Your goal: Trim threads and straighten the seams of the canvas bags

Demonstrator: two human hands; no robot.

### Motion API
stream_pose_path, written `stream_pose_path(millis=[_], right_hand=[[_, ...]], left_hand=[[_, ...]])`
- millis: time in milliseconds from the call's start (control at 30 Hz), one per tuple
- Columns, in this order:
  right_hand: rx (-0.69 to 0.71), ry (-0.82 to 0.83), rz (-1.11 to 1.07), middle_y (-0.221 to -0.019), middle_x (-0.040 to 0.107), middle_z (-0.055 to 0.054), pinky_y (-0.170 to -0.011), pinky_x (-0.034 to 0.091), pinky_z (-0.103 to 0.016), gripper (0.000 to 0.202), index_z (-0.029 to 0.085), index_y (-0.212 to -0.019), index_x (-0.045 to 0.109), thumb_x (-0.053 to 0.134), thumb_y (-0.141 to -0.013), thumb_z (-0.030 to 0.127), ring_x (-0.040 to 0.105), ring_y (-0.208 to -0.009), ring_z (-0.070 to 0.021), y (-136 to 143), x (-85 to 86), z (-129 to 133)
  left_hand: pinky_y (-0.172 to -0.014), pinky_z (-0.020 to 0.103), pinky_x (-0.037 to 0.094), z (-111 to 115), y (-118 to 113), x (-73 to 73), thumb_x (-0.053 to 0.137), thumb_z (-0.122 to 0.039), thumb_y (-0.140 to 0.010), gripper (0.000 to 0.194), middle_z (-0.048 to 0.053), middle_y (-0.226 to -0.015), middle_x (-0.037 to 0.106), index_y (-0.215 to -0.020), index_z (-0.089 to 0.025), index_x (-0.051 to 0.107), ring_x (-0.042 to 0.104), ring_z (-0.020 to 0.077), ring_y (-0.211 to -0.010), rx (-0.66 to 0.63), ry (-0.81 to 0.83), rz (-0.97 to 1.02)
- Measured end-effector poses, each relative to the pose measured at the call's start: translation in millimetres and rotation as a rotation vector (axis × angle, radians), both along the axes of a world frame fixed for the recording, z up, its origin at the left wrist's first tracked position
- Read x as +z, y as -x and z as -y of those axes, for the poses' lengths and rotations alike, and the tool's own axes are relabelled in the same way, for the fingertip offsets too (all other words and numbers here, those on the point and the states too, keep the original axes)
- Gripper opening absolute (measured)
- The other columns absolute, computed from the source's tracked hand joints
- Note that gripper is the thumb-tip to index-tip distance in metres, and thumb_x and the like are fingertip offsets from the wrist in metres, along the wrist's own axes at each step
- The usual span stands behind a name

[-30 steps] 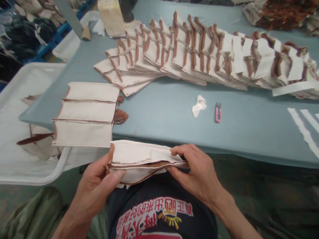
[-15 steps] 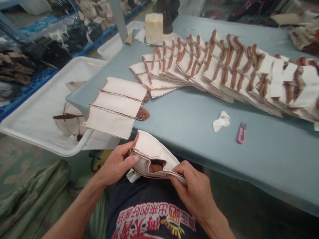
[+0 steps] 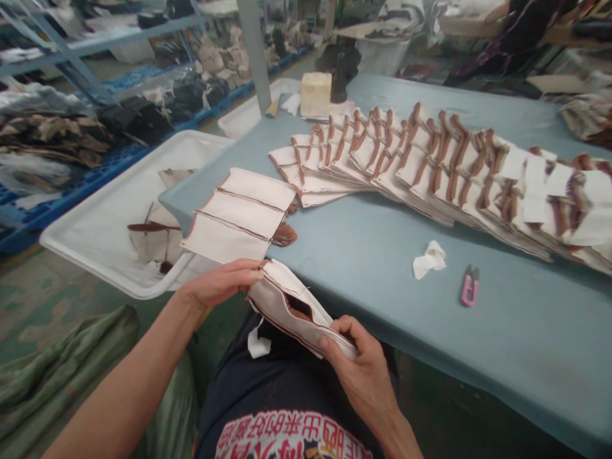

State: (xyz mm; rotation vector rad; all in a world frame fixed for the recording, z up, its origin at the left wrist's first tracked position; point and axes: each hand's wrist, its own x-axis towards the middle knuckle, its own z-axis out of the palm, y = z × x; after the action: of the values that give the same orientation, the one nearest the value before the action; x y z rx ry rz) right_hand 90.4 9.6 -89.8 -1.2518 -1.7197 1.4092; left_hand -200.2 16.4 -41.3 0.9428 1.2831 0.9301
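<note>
A white fabric piece with brown edging is held between both hands over my lap, in front of the table edge. My left hand grips its upper left corner. My right hand pinches its right end, thumb on top. A slot between its layers gapes, showing brown inside. A small white tag dangles below its left part. Just beyond my left hand, a flat white panel with brown seams lies on the table's corner, brown strips at its right side.
On the blue-green table lie a long fanned row of white and brown pieces, a crumpled white scrap, pink snips and a yellowish block. A white bin stands left; a green sack lies lower left.
The view has tilted up a little. My left hand has shifted to the top corner of the piece, its fingers stretched along it. The piece is flatter and its opening has narrowed.
</note>
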Motion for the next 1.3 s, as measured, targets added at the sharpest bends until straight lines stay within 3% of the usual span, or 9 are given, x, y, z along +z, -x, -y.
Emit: stream_pose_path(millis=[100,167,300,500,633,767,900,1100,1300], right_hand=[[0.021,0.007,-0.035,-0.084,0.072,-0.001,-0.065,0.052,-0.026,0.014,0.02,-0.092,0.069,0.073,-0.084,0.03,0.066,-0.073,-0.0184,-7.5,-5.6,-4.8],[0.02,-0.021,-0.049,-0.094,0.076,-0.003,-0.072,0.055,-0.028,0.023,0.02,-0.102,0.072,0.075,-0.08,0.025,0.07,-0.082,-0.0209,-13.3,-11.4,-6.9],[0.028,-0.067,-0.13,-0.096,0.079,-0.005,-0.078,0.058,-0.03,0.019,0.02,-0.102,0.078,0.071,-0.085,0.026,0.073,-0.087,-0.023,-17.5,-23.5,-5.5],[-0.275,-0.032,-0.234,-0.1,0.082,-0.008,-0.085,0.059,-0.037,0.032,0.017,-0.105,0.08,0.068,-0.093,0.044,0.075,-0.093,-0.0273,-12.6,-34.2,-5.6],[-0.373,-0.049,-0.297,-0.1,0.082,-0.009,-0.086,0.059,-0.039,0.037,0.017,-0.108,0.079,0.065,-0.095,0.048,0.074,-0.095,-0.0281,-19.7,-36.3,-11.0],[-0.422,-0.066,-0.365,-0.099,0.081,-0.008,-0.084,0.059,-0.037,0.032,0.018,-0.104,0.079,0.066,-0.093,0.046,0.073,-0.092,-0.0265,-26.3,-38.2,-8.2],[-0.418,-0.067,-0.418,-0.1,0.081,-0.008,-0.083,0.059,-0.037,0.029,0.02,-0.101,0.078,0.063,-0.096,0.043,0.074,-0.09,-0.0258,-32.2,-42.3,3.3],[-0.486,-0.085,-0.459,-0.109,0.08,-0.01,-0.093,0.058,-0.042,0.024,0.022,-0.103,0.08,0.065,-0.096,0.039,0.074,-0.103,-0.0279,-46.3,-60.8,12.5],[-0.433,-0.121,-0.405,-0.096,0.081,-0.009,-0.081,0.064,-0.037,0.014,0.023,-0.091,0.08,0.075,-0.091,0.035,0.077,-0.09,-0.0263,-57.9,-67.1,15.8]], left_hand=[[-0.068,0.033,0.06,8.2,5.3,4.3,0.08,-0.038,-0.076,0.031,0.011,-0.077,0.079,-0.088,-0.01,0.082,0.074,0.0273,-0.075,0.029,0.029,0.01],[-0.066,0.032,0.059,14.2,6.0,7.9,0.079,-0.04,-0.078,0.032,0.01,-0.077,0.079,-0.09,-0.01,0.083,0.074,0.0271,-0.076,0.071,0.029,0.019],[-0.067,0.031,0.059,20.3,2.2,15.6,0.086,-0.045,-0.072,0.04,0.012,-0.081,0.08,-0.093,-0.011,0.083,0.074,0.026,-0.076,0.128,0.008,0.04],[-0.078,0.03,0.058,33.1,-13.9,36.1,0.082,-0.046,-0.083,0.039,0.012,-0.095,0.082,-0.105,-0.014,0.082,0.073,0.0234,-0.083,0.091,-0.033,0.015],[-0.1,0.033,0.052,43.2,-37.5,47.7,0.077,-0.039,-0.089,0.037,0.009,-0.115,0.077,-0.12,-0.019,0.076,0.068,0.0248,-0.107,-0.032,-0.116,-0.117],[-0.084,0.032,0.055,41.0,-67.7,43.8,0.069,-0.042,-0.092,0.034,0.008,-0.097,0.074,-0.113,-0.015,0.074,0.066,0.0241,-0.092,-0.127,-0.127,-0.165],[-0.071,0.028,0.054,35.5,-83.5,44.8,0.071,-0.035,-0.085,0.025,0.003,-0.085,0.068,-0.1,-0.016,0.074,0.062,0.0209,-0.079,-0.119,-0.133,-0.317],[-0.076,0.029,0.054,37.2,-92.3,60.4,0.067,-0.032,-0.084,0.016,0.005,-0.089,0.068,-0.088,-0.017,0.071,0.062,0.022,-0.082,-0.167,-0.136,-0.328],[-0.077,0.029,0.052,33.2,-97.3,59.6,0.061,-0.039,-0.09,0.027,0.006,-0.092,0.072,-0.096,-0.016,0.075,0.062,0.0228,-0.084,-0.203,-0.086,-0.313]])
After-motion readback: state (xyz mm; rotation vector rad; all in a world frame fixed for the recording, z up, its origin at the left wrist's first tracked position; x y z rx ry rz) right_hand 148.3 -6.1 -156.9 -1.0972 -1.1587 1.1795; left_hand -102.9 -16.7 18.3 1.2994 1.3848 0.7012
